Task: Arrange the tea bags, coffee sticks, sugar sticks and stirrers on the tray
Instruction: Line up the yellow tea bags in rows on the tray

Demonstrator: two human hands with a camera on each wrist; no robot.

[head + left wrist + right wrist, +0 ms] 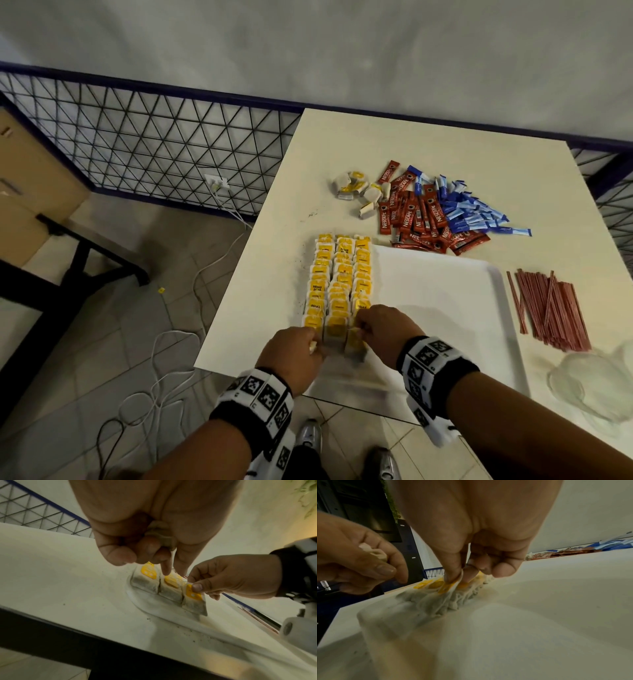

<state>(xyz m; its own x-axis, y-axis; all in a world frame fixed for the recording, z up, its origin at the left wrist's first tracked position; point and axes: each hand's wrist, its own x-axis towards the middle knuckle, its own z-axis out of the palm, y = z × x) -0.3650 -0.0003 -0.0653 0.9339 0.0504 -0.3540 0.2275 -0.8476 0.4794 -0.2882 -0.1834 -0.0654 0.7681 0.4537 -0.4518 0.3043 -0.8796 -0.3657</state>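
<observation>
A white counter (428,144) stands by a wire fence; on it the tray (445,291) holds three rows of tea bags (339,274) along its left side. The right hand (383,330) pinches one bag (193,595) between thumb and fingers, setting it at the near end of the right row. The left hand (294,356) curls round spare bags (161,534), seen only from the wrists. Next, probably: release squarely, then feed another. Only the head view shows loose bags (359,195), coffee sticks (418,219), sugar sticks (469,209) and stirrers (551,308) off the tray.
</observation>
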